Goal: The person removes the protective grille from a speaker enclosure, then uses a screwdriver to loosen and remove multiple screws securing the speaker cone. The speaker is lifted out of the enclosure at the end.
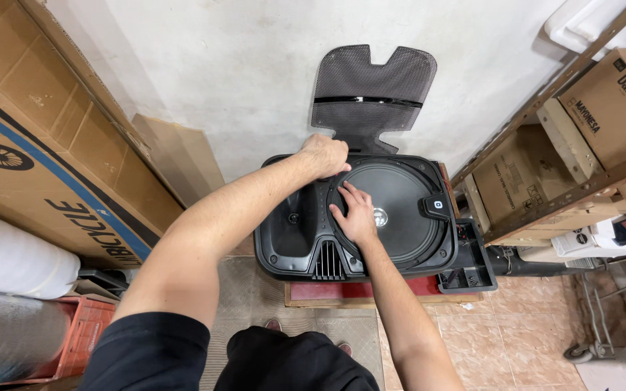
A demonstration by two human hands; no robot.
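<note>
Black moulded-plastic loudspeaker cabinet, matt with a faint sheen; its round black cone is smooth and satin, with a glossy central cap. Black perforated metal grille, finely meshed, crossed by one glossy strip, against a rough whitewashed plaster wall. Brown corrugated cardboard boxes, matt paper. Glazed beige floor tiles, slightly shiny.

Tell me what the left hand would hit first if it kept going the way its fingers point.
The left hand rests on the speaker's far rim, fingers pointing right and slightly away. Going on, it would probably meet the mesh grille leaning against the wall; depth is unclear.
</note>
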